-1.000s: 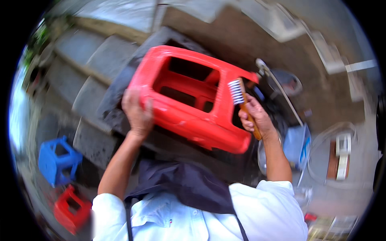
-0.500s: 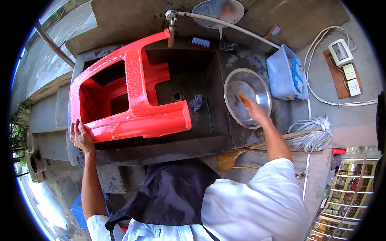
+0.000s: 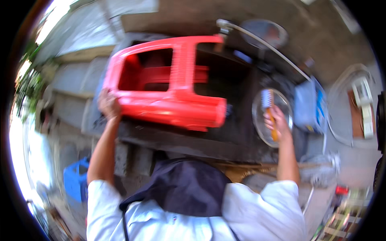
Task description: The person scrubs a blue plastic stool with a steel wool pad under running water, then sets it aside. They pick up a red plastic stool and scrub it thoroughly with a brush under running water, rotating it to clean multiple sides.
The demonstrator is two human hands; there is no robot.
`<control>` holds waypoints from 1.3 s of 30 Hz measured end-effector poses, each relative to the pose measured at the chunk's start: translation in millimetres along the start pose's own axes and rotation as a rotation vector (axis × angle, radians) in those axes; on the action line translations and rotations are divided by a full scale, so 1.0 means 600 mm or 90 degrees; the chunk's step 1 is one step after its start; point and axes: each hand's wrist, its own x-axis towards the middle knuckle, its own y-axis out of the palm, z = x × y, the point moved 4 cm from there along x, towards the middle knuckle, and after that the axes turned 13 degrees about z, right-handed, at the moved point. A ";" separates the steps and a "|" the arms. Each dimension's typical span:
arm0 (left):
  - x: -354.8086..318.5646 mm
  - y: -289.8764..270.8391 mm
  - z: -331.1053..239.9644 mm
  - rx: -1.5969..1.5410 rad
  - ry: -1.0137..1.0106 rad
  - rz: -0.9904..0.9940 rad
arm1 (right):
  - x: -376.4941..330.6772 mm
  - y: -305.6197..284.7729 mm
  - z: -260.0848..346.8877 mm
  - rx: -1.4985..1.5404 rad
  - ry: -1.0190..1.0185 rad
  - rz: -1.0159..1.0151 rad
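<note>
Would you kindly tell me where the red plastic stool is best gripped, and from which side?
Probably by a leg or rim edge at its near left corner, coming from the left, where the left hand already holds it. The red plastic stool lies on its side with its hollow underside facing up, so fingers could hook over that edge.

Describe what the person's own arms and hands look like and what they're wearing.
Both forearms are bare; short white sleeves end above the elbows. The left hand and right hand wear no gloves. No watch or ring can be made out in the blurred picture. A dark apron with thin straps lies over the white shirt.
</note>
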 end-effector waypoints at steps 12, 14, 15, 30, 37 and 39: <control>-0.005 -0.033 -0.009 -0.388 -0.061 0.159 | 0.268 0.650 -0.134 -1.394 -0.213 0.308; -0.005 -0.034 -0.005 -0.410 -0.039 0.209 | 0.345 0.727 -0.168 -1.388 -0.287 0.308; -0.003 -0.036 -0.001 -0.414 -0.028 0.198 | 0.378 0.756 -0.180 -1.377 -0.282 0.318; -0.002 -0.049 -0.038 -0.042 0.081 0.074 | 0.156 0.566 -0.095 -1.346 -0.126 0.106; 0.033 -0.062 -0.126 -0.141 0.237 0.177 | 0.121 0.512 -0.077 -1.272 -0.031 0.037; 0.044 -0.059 -0.136 -0.111 0.242 0.183 | 0.142 0.515 -0.068 -1.279 -0.077 0.043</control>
